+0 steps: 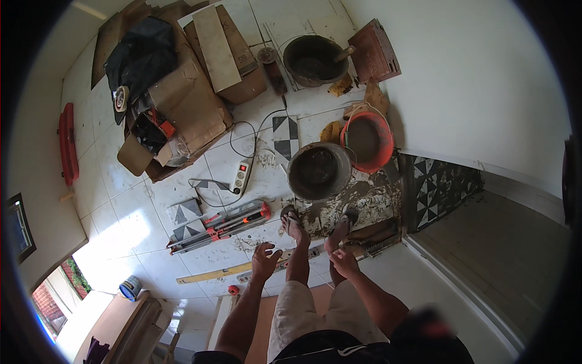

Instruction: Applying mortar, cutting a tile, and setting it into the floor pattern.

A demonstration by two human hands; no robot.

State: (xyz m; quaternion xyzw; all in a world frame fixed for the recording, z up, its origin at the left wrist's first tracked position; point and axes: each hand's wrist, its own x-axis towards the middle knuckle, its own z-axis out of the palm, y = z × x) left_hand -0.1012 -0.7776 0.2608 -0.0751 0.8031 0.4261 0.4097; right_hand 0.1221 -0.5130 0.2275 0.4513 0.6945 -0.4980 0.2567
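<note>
My left hand hangs in the air with its fingers loosely bent and apart, and nothing shows in it. Lower right of it, my right hand has its fingers curled together; I see no object there. Both are in front of my legs, above a yellow straightedge lying on the floor. Beyond my sandalled feet stands a dark bucket with grey residue inside. An orange bucket holding grey mix touches its right side. A red and grey manual tile cutter lies to the left.
A white power strip and its cable lie mid-floor. Cardboard boxes fill the back left. Another dark bucket stands near stacked reddish tiles. Wet mortar smears the floor by my feet. Patterned tiles cover the doorway.
</note>
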